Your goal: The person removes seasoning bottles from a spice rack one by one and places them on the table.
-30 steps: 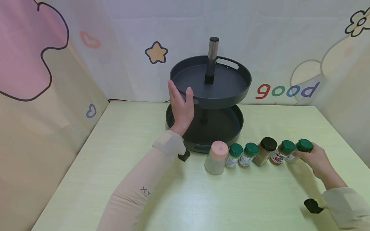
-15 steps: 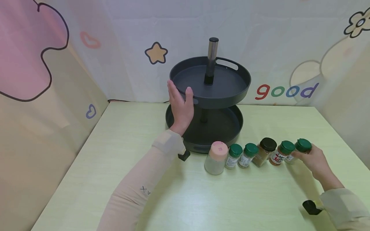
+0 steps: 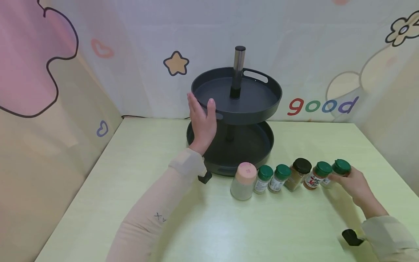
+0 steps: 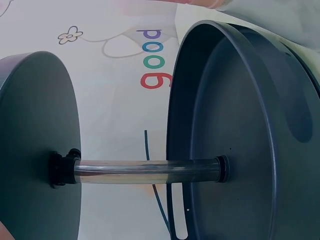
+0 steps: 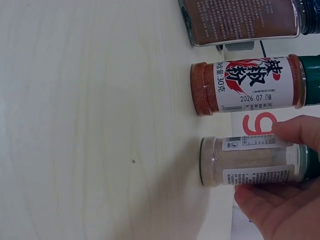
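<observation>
My left hand (image 3: 202,125) lies with straight fingers against the left side of the upper tray (image 3: 245,117) of a dark two-tier turntable rack. Below it is the wider lower tray (image 3: 226,170). In the left wrist view, a shiny pole (image 4: 145,171) joins the two tiers. At the right end of a row of jars, my right hand (image 3: 359,186) grips a green-lidded spice jar (image 5: 245,162), thumb on one side and fingers on the other. Pale powder shows inside. Beside it stands a chili powder jar (image 5: 255,85) with red contents.
Leftward along the row come a black-lidded jar (image 3: 298,174), two small green-lidded jars (image 3: 278,179) and a larger pink-lidded jar (image 3: 243,183), close in front of the lower tray. A printed cloth backdrop (image 3: 144,72) rises behind the pale table (image 3: 248,233).
The whole head view has shifted slightly, scenery moving a little down and left. Both hands keep the same places, the left at the upper tray and the right around the spice jar.
</observation>
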`<state>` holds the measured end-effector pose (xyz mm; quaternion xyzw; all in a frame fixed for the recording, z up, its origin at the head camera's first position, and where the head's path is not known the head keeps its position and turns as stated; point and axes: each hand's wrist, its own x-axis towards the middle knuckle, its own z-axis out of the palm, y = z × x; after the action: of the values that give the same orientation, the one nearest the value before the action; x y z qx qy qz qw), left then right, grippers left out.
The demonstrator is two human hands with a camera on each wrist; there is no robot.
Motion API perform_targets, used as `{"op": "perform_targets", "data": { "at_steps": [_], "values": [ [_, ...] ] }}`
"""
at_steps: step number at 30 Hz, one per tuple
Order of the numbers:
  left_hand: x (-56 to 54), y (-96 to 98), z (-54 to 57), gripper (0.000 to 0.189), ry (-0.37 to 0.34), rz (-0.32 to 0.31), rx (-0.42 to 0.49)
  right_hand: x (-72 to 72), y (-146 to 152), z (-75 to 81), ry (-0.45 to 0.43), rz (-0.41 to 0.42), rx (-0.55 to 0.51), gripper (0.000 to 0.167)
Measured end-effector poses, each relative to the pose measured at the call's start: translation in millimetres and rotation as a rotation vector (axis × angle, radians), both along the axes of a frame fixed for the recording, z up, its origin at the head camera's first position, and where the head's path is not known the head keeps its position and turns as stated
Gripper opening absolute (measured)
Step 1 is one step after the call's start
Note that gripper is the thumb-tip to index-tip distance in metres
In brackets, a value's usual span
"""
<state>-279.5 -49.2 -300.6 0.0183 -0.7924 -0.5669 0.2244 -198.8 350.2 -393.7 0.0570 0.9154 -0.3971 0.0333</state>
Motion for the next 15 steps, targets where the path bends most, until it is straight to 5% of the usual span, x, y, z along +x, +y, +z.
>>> {"op": "perform_targets", "data": {
  "at_steps": [15],
  "values": [
    [21.5,-29.6,-14.0,0.071,0.065,-0.014,-0.157,2.7,12.4,18.4,-0.028,0.079,0.033,0.076]
  ]
}}
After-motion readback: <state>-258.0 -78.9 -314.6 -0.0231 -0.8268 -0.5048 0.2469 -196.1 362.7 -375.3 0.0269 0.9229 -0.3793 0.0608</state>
